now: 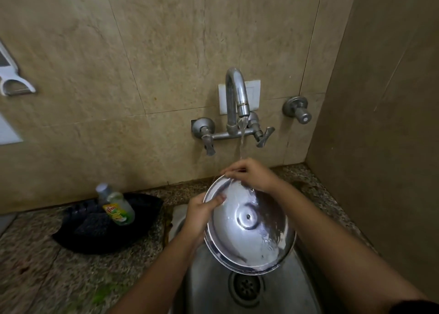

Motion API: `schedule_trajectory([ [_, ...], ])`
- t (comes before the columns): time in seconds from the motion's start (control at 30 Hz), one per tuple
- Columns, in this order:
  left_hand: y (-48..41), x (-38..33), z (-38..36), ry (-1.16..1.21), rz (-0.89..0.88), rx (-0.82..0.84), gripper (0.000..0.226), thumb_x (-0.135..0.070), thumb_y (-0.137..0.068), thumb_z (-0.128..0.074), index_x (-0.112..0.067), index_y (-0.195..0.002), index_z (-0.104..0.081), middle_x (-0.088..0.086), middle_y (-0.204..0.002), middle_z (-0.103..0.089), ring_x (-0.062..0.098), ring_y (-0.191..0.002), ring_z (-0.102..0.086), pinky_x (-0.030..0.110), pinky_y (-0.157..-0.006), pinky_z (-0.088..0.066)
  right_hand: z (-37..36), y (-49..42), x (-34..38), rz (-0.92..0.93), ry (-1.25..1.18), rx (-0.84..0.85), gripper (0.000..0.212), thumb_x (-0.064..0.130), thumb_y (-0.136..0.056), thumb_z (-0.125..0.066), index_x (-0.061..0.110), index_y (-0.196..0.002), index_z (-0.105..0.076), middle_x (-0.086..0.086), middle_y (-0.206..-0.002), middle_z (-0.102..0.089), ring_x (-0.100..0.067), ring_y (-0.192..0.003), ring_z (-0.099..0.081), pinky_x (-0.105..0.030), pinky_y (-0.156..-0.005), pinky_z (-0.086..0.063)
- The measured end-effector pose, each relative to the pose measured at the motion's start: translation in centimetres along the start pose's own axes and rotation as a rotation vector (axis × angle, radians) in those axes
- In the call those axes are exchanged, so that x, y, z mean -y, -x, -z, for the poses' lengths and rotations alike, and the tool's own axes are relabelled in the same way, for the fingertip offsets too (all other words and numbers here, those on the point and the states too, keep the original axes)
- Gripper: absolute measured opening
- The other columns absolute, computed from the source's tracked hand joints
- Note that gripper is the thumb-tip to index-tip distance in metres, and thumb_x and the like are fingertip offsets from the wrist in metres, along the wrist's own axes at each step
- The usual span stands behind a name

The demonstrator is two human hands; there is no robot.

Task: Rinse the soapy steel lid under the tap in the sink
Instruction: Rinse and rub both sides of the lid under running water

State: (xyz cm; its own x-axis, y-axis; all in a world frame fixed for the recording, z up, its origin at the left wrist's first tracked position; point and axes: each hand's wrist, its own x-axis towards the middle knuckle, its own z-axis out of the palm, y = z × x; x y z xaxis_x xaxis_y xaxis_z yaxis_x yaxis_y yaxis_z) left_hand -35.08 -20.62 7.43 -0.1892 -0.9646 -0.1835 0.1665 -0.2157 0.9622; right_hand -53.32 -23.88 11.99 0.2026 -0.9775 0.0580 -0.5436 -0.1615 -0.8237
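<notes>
A round steel lid (249, 228) is held tilted over the steel sink (209, 287), its inner face turned toward me and wet. My left hand (202, 212) grips its left rim with the thumb on the inner face. My right hand (251, 174) holds the top rim. The wall tap (238, 100) is running, and its thin stream falls onto my right hand and the lid's upper edge. Water runs down the lid's right side.
A dish soap bottle (117, 207) stands in a black tray (78, 233) on the granite counter (35, 266) to the left. The sink drain (245, 287) lies below the lid. A second valve (298, 109) sits on the tiled wall at right, near the corner.
</notes>
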Motion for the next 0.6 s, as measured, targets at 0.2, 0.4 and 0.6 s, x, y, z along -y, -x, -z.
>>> schedule_trajectory([
  [0.2,0.2,-0.1,0.8,0.020,0.081,0.026,0.017,-0.007,-0.082,-0.069,-0.004,-0.099,-0.072,0.011,-0.083,-0.077,0.025,-0.072,-0.073,0.032,-0.063,-0.059,0.9,1.0,-1.2,-0.084,-0.177,-0.232,0.012,0.019,-0.090,-0.063,0.015,-0.084,-0.072,0.007,-0.067,-0.064,-0.003,-0.060,-0.056,-0.025,-0.065,-0.043],
  [0.4,-1.6,-2.1,0.7,-0.124,0.082,0.154,0.020,-0.007,-0.080,-0.072,-0.004,-0.100,-0.073,0.019,-0.099,-0.075,0.034,-0.088,-0.071,0.043,-0.083,-0.056,1.0,0.1,1.0,-0.006,-0.072,-0.086,0.013,0.020,-0.086,-0.069,0.009,-0.087,-0.074,0.007,-0.074,-0.069,0.001,-0.065,-0.061,-0.019,-0.069,-0.049],
  [0.6,-1.1,-1.4,0.6,-0.096,0.090,0.110,0.021,-0.007,-0.081,-0.071,-0.003,-0.101,-0.072,0.020,-0.100,-0.074,0.035,-0.086,-0.070,0.042,-0.078,-0.057,1.8,1.0,-0.9,-0.108,-0.125,-0.135,0.011,0.021,-0.089,-0.066,0.015,-0.091,-0.074,-0.005,-0.085,-0.073,-0.018,-0.075,-0.067,-0.034,-0.075,-0.053],
])
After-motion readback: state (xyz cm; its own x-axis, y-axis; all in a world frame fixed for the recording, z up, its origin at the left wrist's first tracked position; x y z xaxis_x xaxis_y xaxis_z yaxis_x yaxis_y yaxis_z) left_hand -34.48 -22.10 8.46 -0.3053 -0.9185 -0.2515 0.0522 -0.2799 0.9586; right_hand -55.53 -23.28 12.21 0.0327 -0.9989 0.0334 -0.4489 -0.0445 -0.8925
